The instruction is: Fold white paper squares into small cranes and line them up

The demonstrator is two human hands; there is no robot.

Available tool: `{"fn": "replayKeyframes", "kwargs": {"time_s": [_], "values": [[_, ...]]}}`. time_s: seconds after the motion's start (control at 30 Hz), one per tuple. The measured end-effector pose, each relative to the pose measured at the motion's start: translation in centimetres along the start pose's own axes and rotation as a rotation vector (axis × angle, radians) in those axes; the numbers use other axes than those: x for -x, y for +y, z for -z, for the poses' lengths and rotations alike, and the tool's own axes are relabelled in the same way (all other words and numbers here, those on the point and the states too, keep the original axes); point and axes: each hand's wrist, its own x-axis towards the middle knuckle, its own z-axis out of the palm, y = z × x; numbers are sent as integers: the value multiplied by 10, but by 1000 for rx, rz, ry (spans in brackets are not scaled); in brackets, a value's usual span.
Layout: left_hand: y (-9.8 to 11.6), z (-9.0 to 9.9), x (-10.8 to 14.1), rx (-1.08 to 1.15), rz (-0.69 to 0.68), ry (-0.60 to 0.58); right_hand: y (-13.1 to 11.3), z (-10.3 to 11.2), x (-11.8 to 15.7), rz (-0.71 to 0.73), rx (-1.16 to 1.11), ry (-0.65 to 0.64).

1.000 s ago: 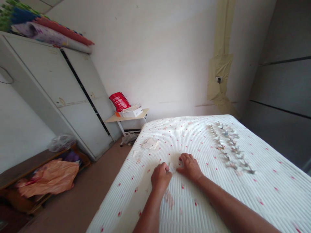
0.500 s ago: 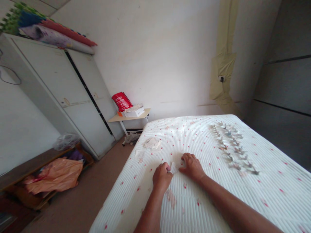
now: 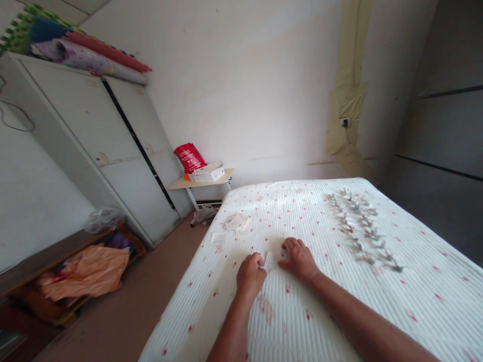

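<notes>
My left hand (image 3: 251, 271) is closed in a pinch on a small piece of printed paper (image 3: 268, 261), which stands up a little from the bedspread. Just to its right, my right hand (image 3: 299, 257) rests with curved fingers and the thumb apart from them, nothing visible between them. Farther up and left lies a loose pile of printed paper pieces (image 3: 237, 222), with a single paper slip (image 3: 218, 238) beside it. Small folded paper figures (image 3: 362, 221), which look like cranes, stand in rows toward the right side of the bed.
A white ribbed bedspread (image 3: 279, 322) with red dots covers the bed. Behind its left corner, a small table (image 3: 181, 183) carries a red bag (image 3: 189, 158) and a white box (image 3: 209, 174). At left stand a grey cabinet (image 3: 79, 120) and a low wooden shelf with an orange bag (image 3: 88, 271).
Very little differs. My left hand has shifted slightly left and a bit more of the paper shows; my right hand has stayed in place.
</notes>
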Motion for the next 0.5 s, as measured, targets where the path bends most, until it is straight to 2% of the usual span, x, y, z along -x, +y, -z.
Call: {"fn": "replayKeyframes", "kwargs": {"time_s": [0.5], "values": [[-2, 0, 1, 27, -34, 11, -1, 2, 0, 1, 4, -5]]}}
